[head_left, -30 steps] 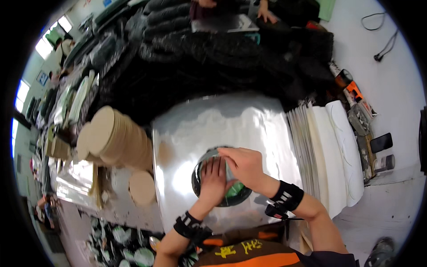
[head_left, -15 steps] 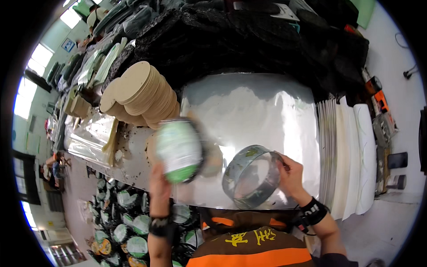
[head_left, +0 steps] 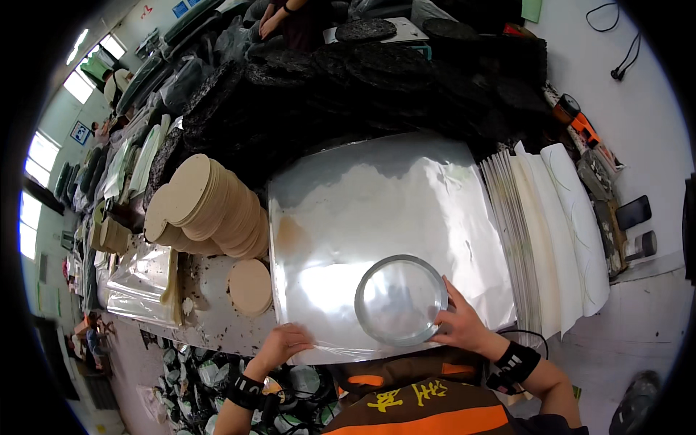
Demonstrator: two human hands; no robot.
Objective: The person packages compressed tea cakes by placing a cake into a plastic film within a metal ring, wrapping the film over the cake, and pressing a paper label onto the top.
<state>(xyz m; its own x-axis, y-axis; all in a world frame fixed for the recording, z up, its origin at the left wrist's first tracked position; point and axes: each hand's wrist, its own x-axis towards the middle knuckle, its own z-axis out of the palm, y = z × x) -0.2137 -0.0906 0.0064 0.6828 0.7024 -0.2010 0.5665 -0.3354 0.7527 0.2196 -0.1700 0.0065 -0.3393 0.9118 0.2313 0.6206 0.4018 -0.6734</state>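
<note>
A shiny, see-through-looking hoop [head_left: 400,339] lies flat, or nearly so, on a stack of glossy film sheets [head_left: 435,196]. My right hand [head_left: 464,322] grips the hoop at its right side, thumb and fingers around the wall. At the front left corner of the stack, my left hand [head_left: 285,344] has its fingers pinched together on the edge of the top sheet. Beside that stack, to the left, a single tan cardboard disc [head_left: 251,287] rests on the table. Taller piles of such discs [head_left: 192,190] stand behind it.
Dark, rough round cakes [head_left: 362,80] are heaped along the far side. Paper and film sheets [head_left: 554,239] stand at the right, near a phone [head_left: 634,212]. Folded clear bags [head_left: 145,279] lie left. Wrapped round packs [head_left: 304,380] fill the space below the table's front edge. Another person's hand [head_left: 271,25] shows at the back.
My left hand has let go of a round pack with a green and white label and now pinches the film. In my right hand, the hoop has gone from tilted to flat.
</note>
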